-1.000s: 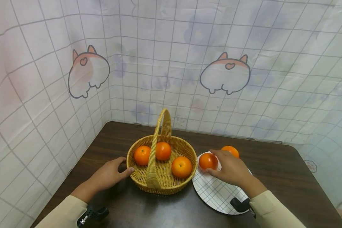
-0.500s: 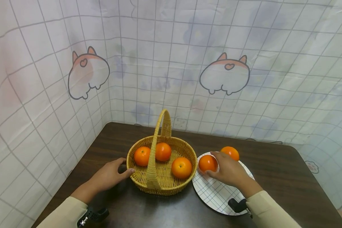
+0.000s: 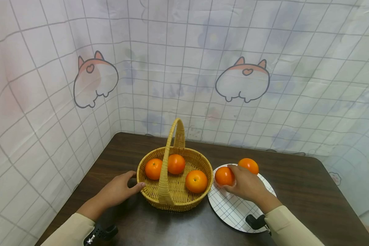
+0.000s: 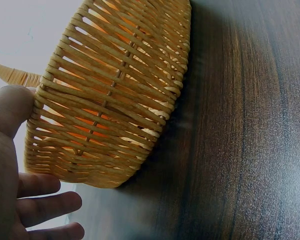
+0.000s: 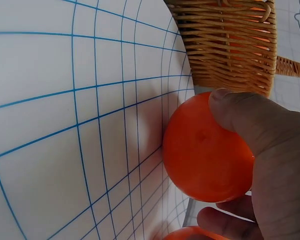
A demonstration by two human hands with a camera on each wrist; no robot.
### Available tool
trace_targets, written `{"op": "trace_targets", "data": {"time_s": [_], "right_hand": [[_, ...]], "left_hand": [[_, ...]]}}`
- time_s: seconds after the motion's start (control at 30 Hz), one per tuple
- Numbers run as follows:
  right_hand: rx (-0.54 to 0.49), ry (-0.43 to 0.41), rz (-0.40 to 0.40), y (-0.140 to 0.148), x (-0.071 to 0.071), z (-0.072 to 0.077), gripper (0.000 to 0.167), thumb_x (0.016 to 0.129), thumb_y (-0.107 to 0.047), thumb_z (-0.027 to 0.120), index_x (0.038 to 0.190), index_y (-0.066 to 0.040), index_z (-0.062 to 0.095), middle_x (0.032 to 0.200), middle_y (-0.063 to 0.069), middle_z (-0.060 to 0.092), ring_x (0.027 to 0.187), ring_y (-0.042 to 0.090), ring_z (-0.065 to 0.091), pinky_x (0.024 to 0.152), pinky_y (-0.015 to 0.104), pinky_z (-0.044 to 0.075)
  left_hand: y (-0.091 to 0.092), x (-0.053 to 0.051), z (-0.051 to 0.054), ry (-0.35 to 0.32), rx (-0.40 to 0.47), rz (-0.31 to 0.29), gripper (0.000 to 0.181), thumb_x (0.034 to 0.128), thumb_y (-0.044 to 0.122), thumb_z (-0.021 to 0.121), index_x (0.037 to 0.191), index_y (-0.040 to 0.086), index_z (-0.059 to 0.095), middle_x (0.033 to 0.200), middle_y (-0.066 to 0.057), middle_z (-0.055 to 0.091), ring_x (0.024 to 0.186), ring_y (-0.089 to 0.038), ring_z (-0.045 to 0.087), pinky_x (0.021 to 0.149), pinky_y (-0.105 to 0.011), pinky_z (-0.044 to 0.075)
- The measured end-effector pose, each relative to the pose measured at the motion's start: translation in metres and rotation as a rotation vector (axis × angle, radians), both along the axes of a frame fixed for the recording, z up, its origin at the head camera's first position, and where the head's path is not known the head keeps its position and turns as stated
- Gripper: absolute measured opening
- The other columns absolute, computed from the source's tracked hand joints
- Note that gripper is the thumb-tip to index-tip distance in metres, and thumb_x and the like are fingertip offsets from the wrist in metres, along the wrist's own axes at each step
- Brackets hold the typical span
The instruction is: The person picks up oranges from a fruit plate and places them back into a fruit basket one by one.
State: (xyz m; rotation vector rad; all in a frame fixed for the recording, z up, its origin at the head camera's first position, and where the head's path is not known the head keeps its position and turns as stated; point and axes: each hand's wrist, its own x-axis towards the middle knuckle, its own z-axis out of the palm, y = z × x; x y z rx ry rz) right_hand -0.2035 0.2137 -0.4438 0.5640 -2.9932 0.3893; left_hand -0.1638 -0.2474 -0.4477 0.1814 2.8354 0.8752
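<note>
A yellow wicker basket (image 3: 178, 205) with a tall arched handle stands left of centre on the table, several oranges showing inside or through its weave. My left hand (image 3: 118, 188) holds its left rim, the thumb over the edge; in the left wrist view the other fingers lie outside the wall. To the right, my right hand (image 3: 249, 184) grips an orange (image 3: 223, 176) between thumb and fingers, over the left part of a white plate (image 3: 233, 212) with blue grid lines. In the right wrist view this orange (image 5: 205, 150) is close to the plate; whether it touches cannot be seen.
Another orange (image 3: 248, 165) sits at the plate's far edge, partly behind the right hand. The dark wooden table (image 3: 304, 191) runs back to a grid-patterned cloth (image 3: 184, 68). Between hand and basket interior rises the basket's rim, and the handle (image 3: 164, 171) arches over the middle.
My right wrist has shifted slightly left, with the fingers still around the orange. The left hand and the basket have stayed in place.
</note>
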Motion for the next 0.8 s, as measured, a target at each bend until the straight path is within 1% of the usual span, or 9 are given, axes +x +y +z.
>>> {"op": "trace_targets", "data": {"time_s": [0.1,0.33,0.5,0.63,0.8], "right_hand": [[-0.005,-0.007,-0.003,0.001,0.0,0.0,0.082,0.08,-0.051,0.085,0.141,-0.005,0.055,0.121,0.016,0.067,0.1,0.031,0.066,0.077,0.052,0.058],[-0.006,-0.016,-0.003,0.005,0.001,0.002,0.082,0.079,-0.054,0.084,0.141,-0.008,0.056,0.125,0.015,0.067,0.099,0.03,0.066,0.071,0.051,0.058],[-0.018,-0.01,0.007,0.008,0.003,0.007,0.082,0.081,-0.055,0.082,0.142,-0.008,0.056,0.13,0.014,0.065,0.104,0.031,0.066,0.074,0.053,0.058],[-0.016,-0.023,0.015,0.009,0.003,0.01,0.083,0.082,-0.058,0.081,0.143,-0.008,0.056,0.134,0.012,0.064,0.103,0.031,0.067,0.076,0.054,0.057],[-0.021,-0.018,0.023,0.011,0.005,0.014,0.084,0.083,-0.058,0.08,0.145,-0.008,0.054,0.136,0.013,0.063,0.102,0.032,0.067,0.077,0.055,0.057]], "left_hand": [[0.0,0.0,0.001,0.002,0.005,0.001,0.081,0.0962,0.063,0.061,0.146,-0.001,0.05,0.144,-0.023,0.054,0.133,-0.043,0.051,0.105,-0.065,0.041],[0.0,0.002,0.001,0.003,0.008,0.001,0.079,0.0963,0.062,0.062,0.145,0.0,0.051,0.144,-0.022,0.055,0.133,-0.041,0.052,0.104,-0.064,0.041],[0.0,0.003,0.001,0.002,0.009,0.0,0.081,0.0962,0.063,0.061,0.145,-0.001,0.05,0.145,-0.023,0.054,0.133,-0.042,0.051,0.105,-0.064,0.041],[0.0,0.002,0.001,0.003,0.01,-0.003,0.081,0.0963,0.063,0.061,0.146,-0.001,0.05,0.144,-0.023,0.054,0.133,-0.042,0.051,0.105,-0.064,0.04],[0.0,0.0,0.0,-0.002,0.012,-0.003,0.081,0.0965,0.063,0.061,0.146,-0.001,0.05,0.144,-0.023,0.054,0.133,-0.043,0.051,0.105,-0.064,0.04]]}}
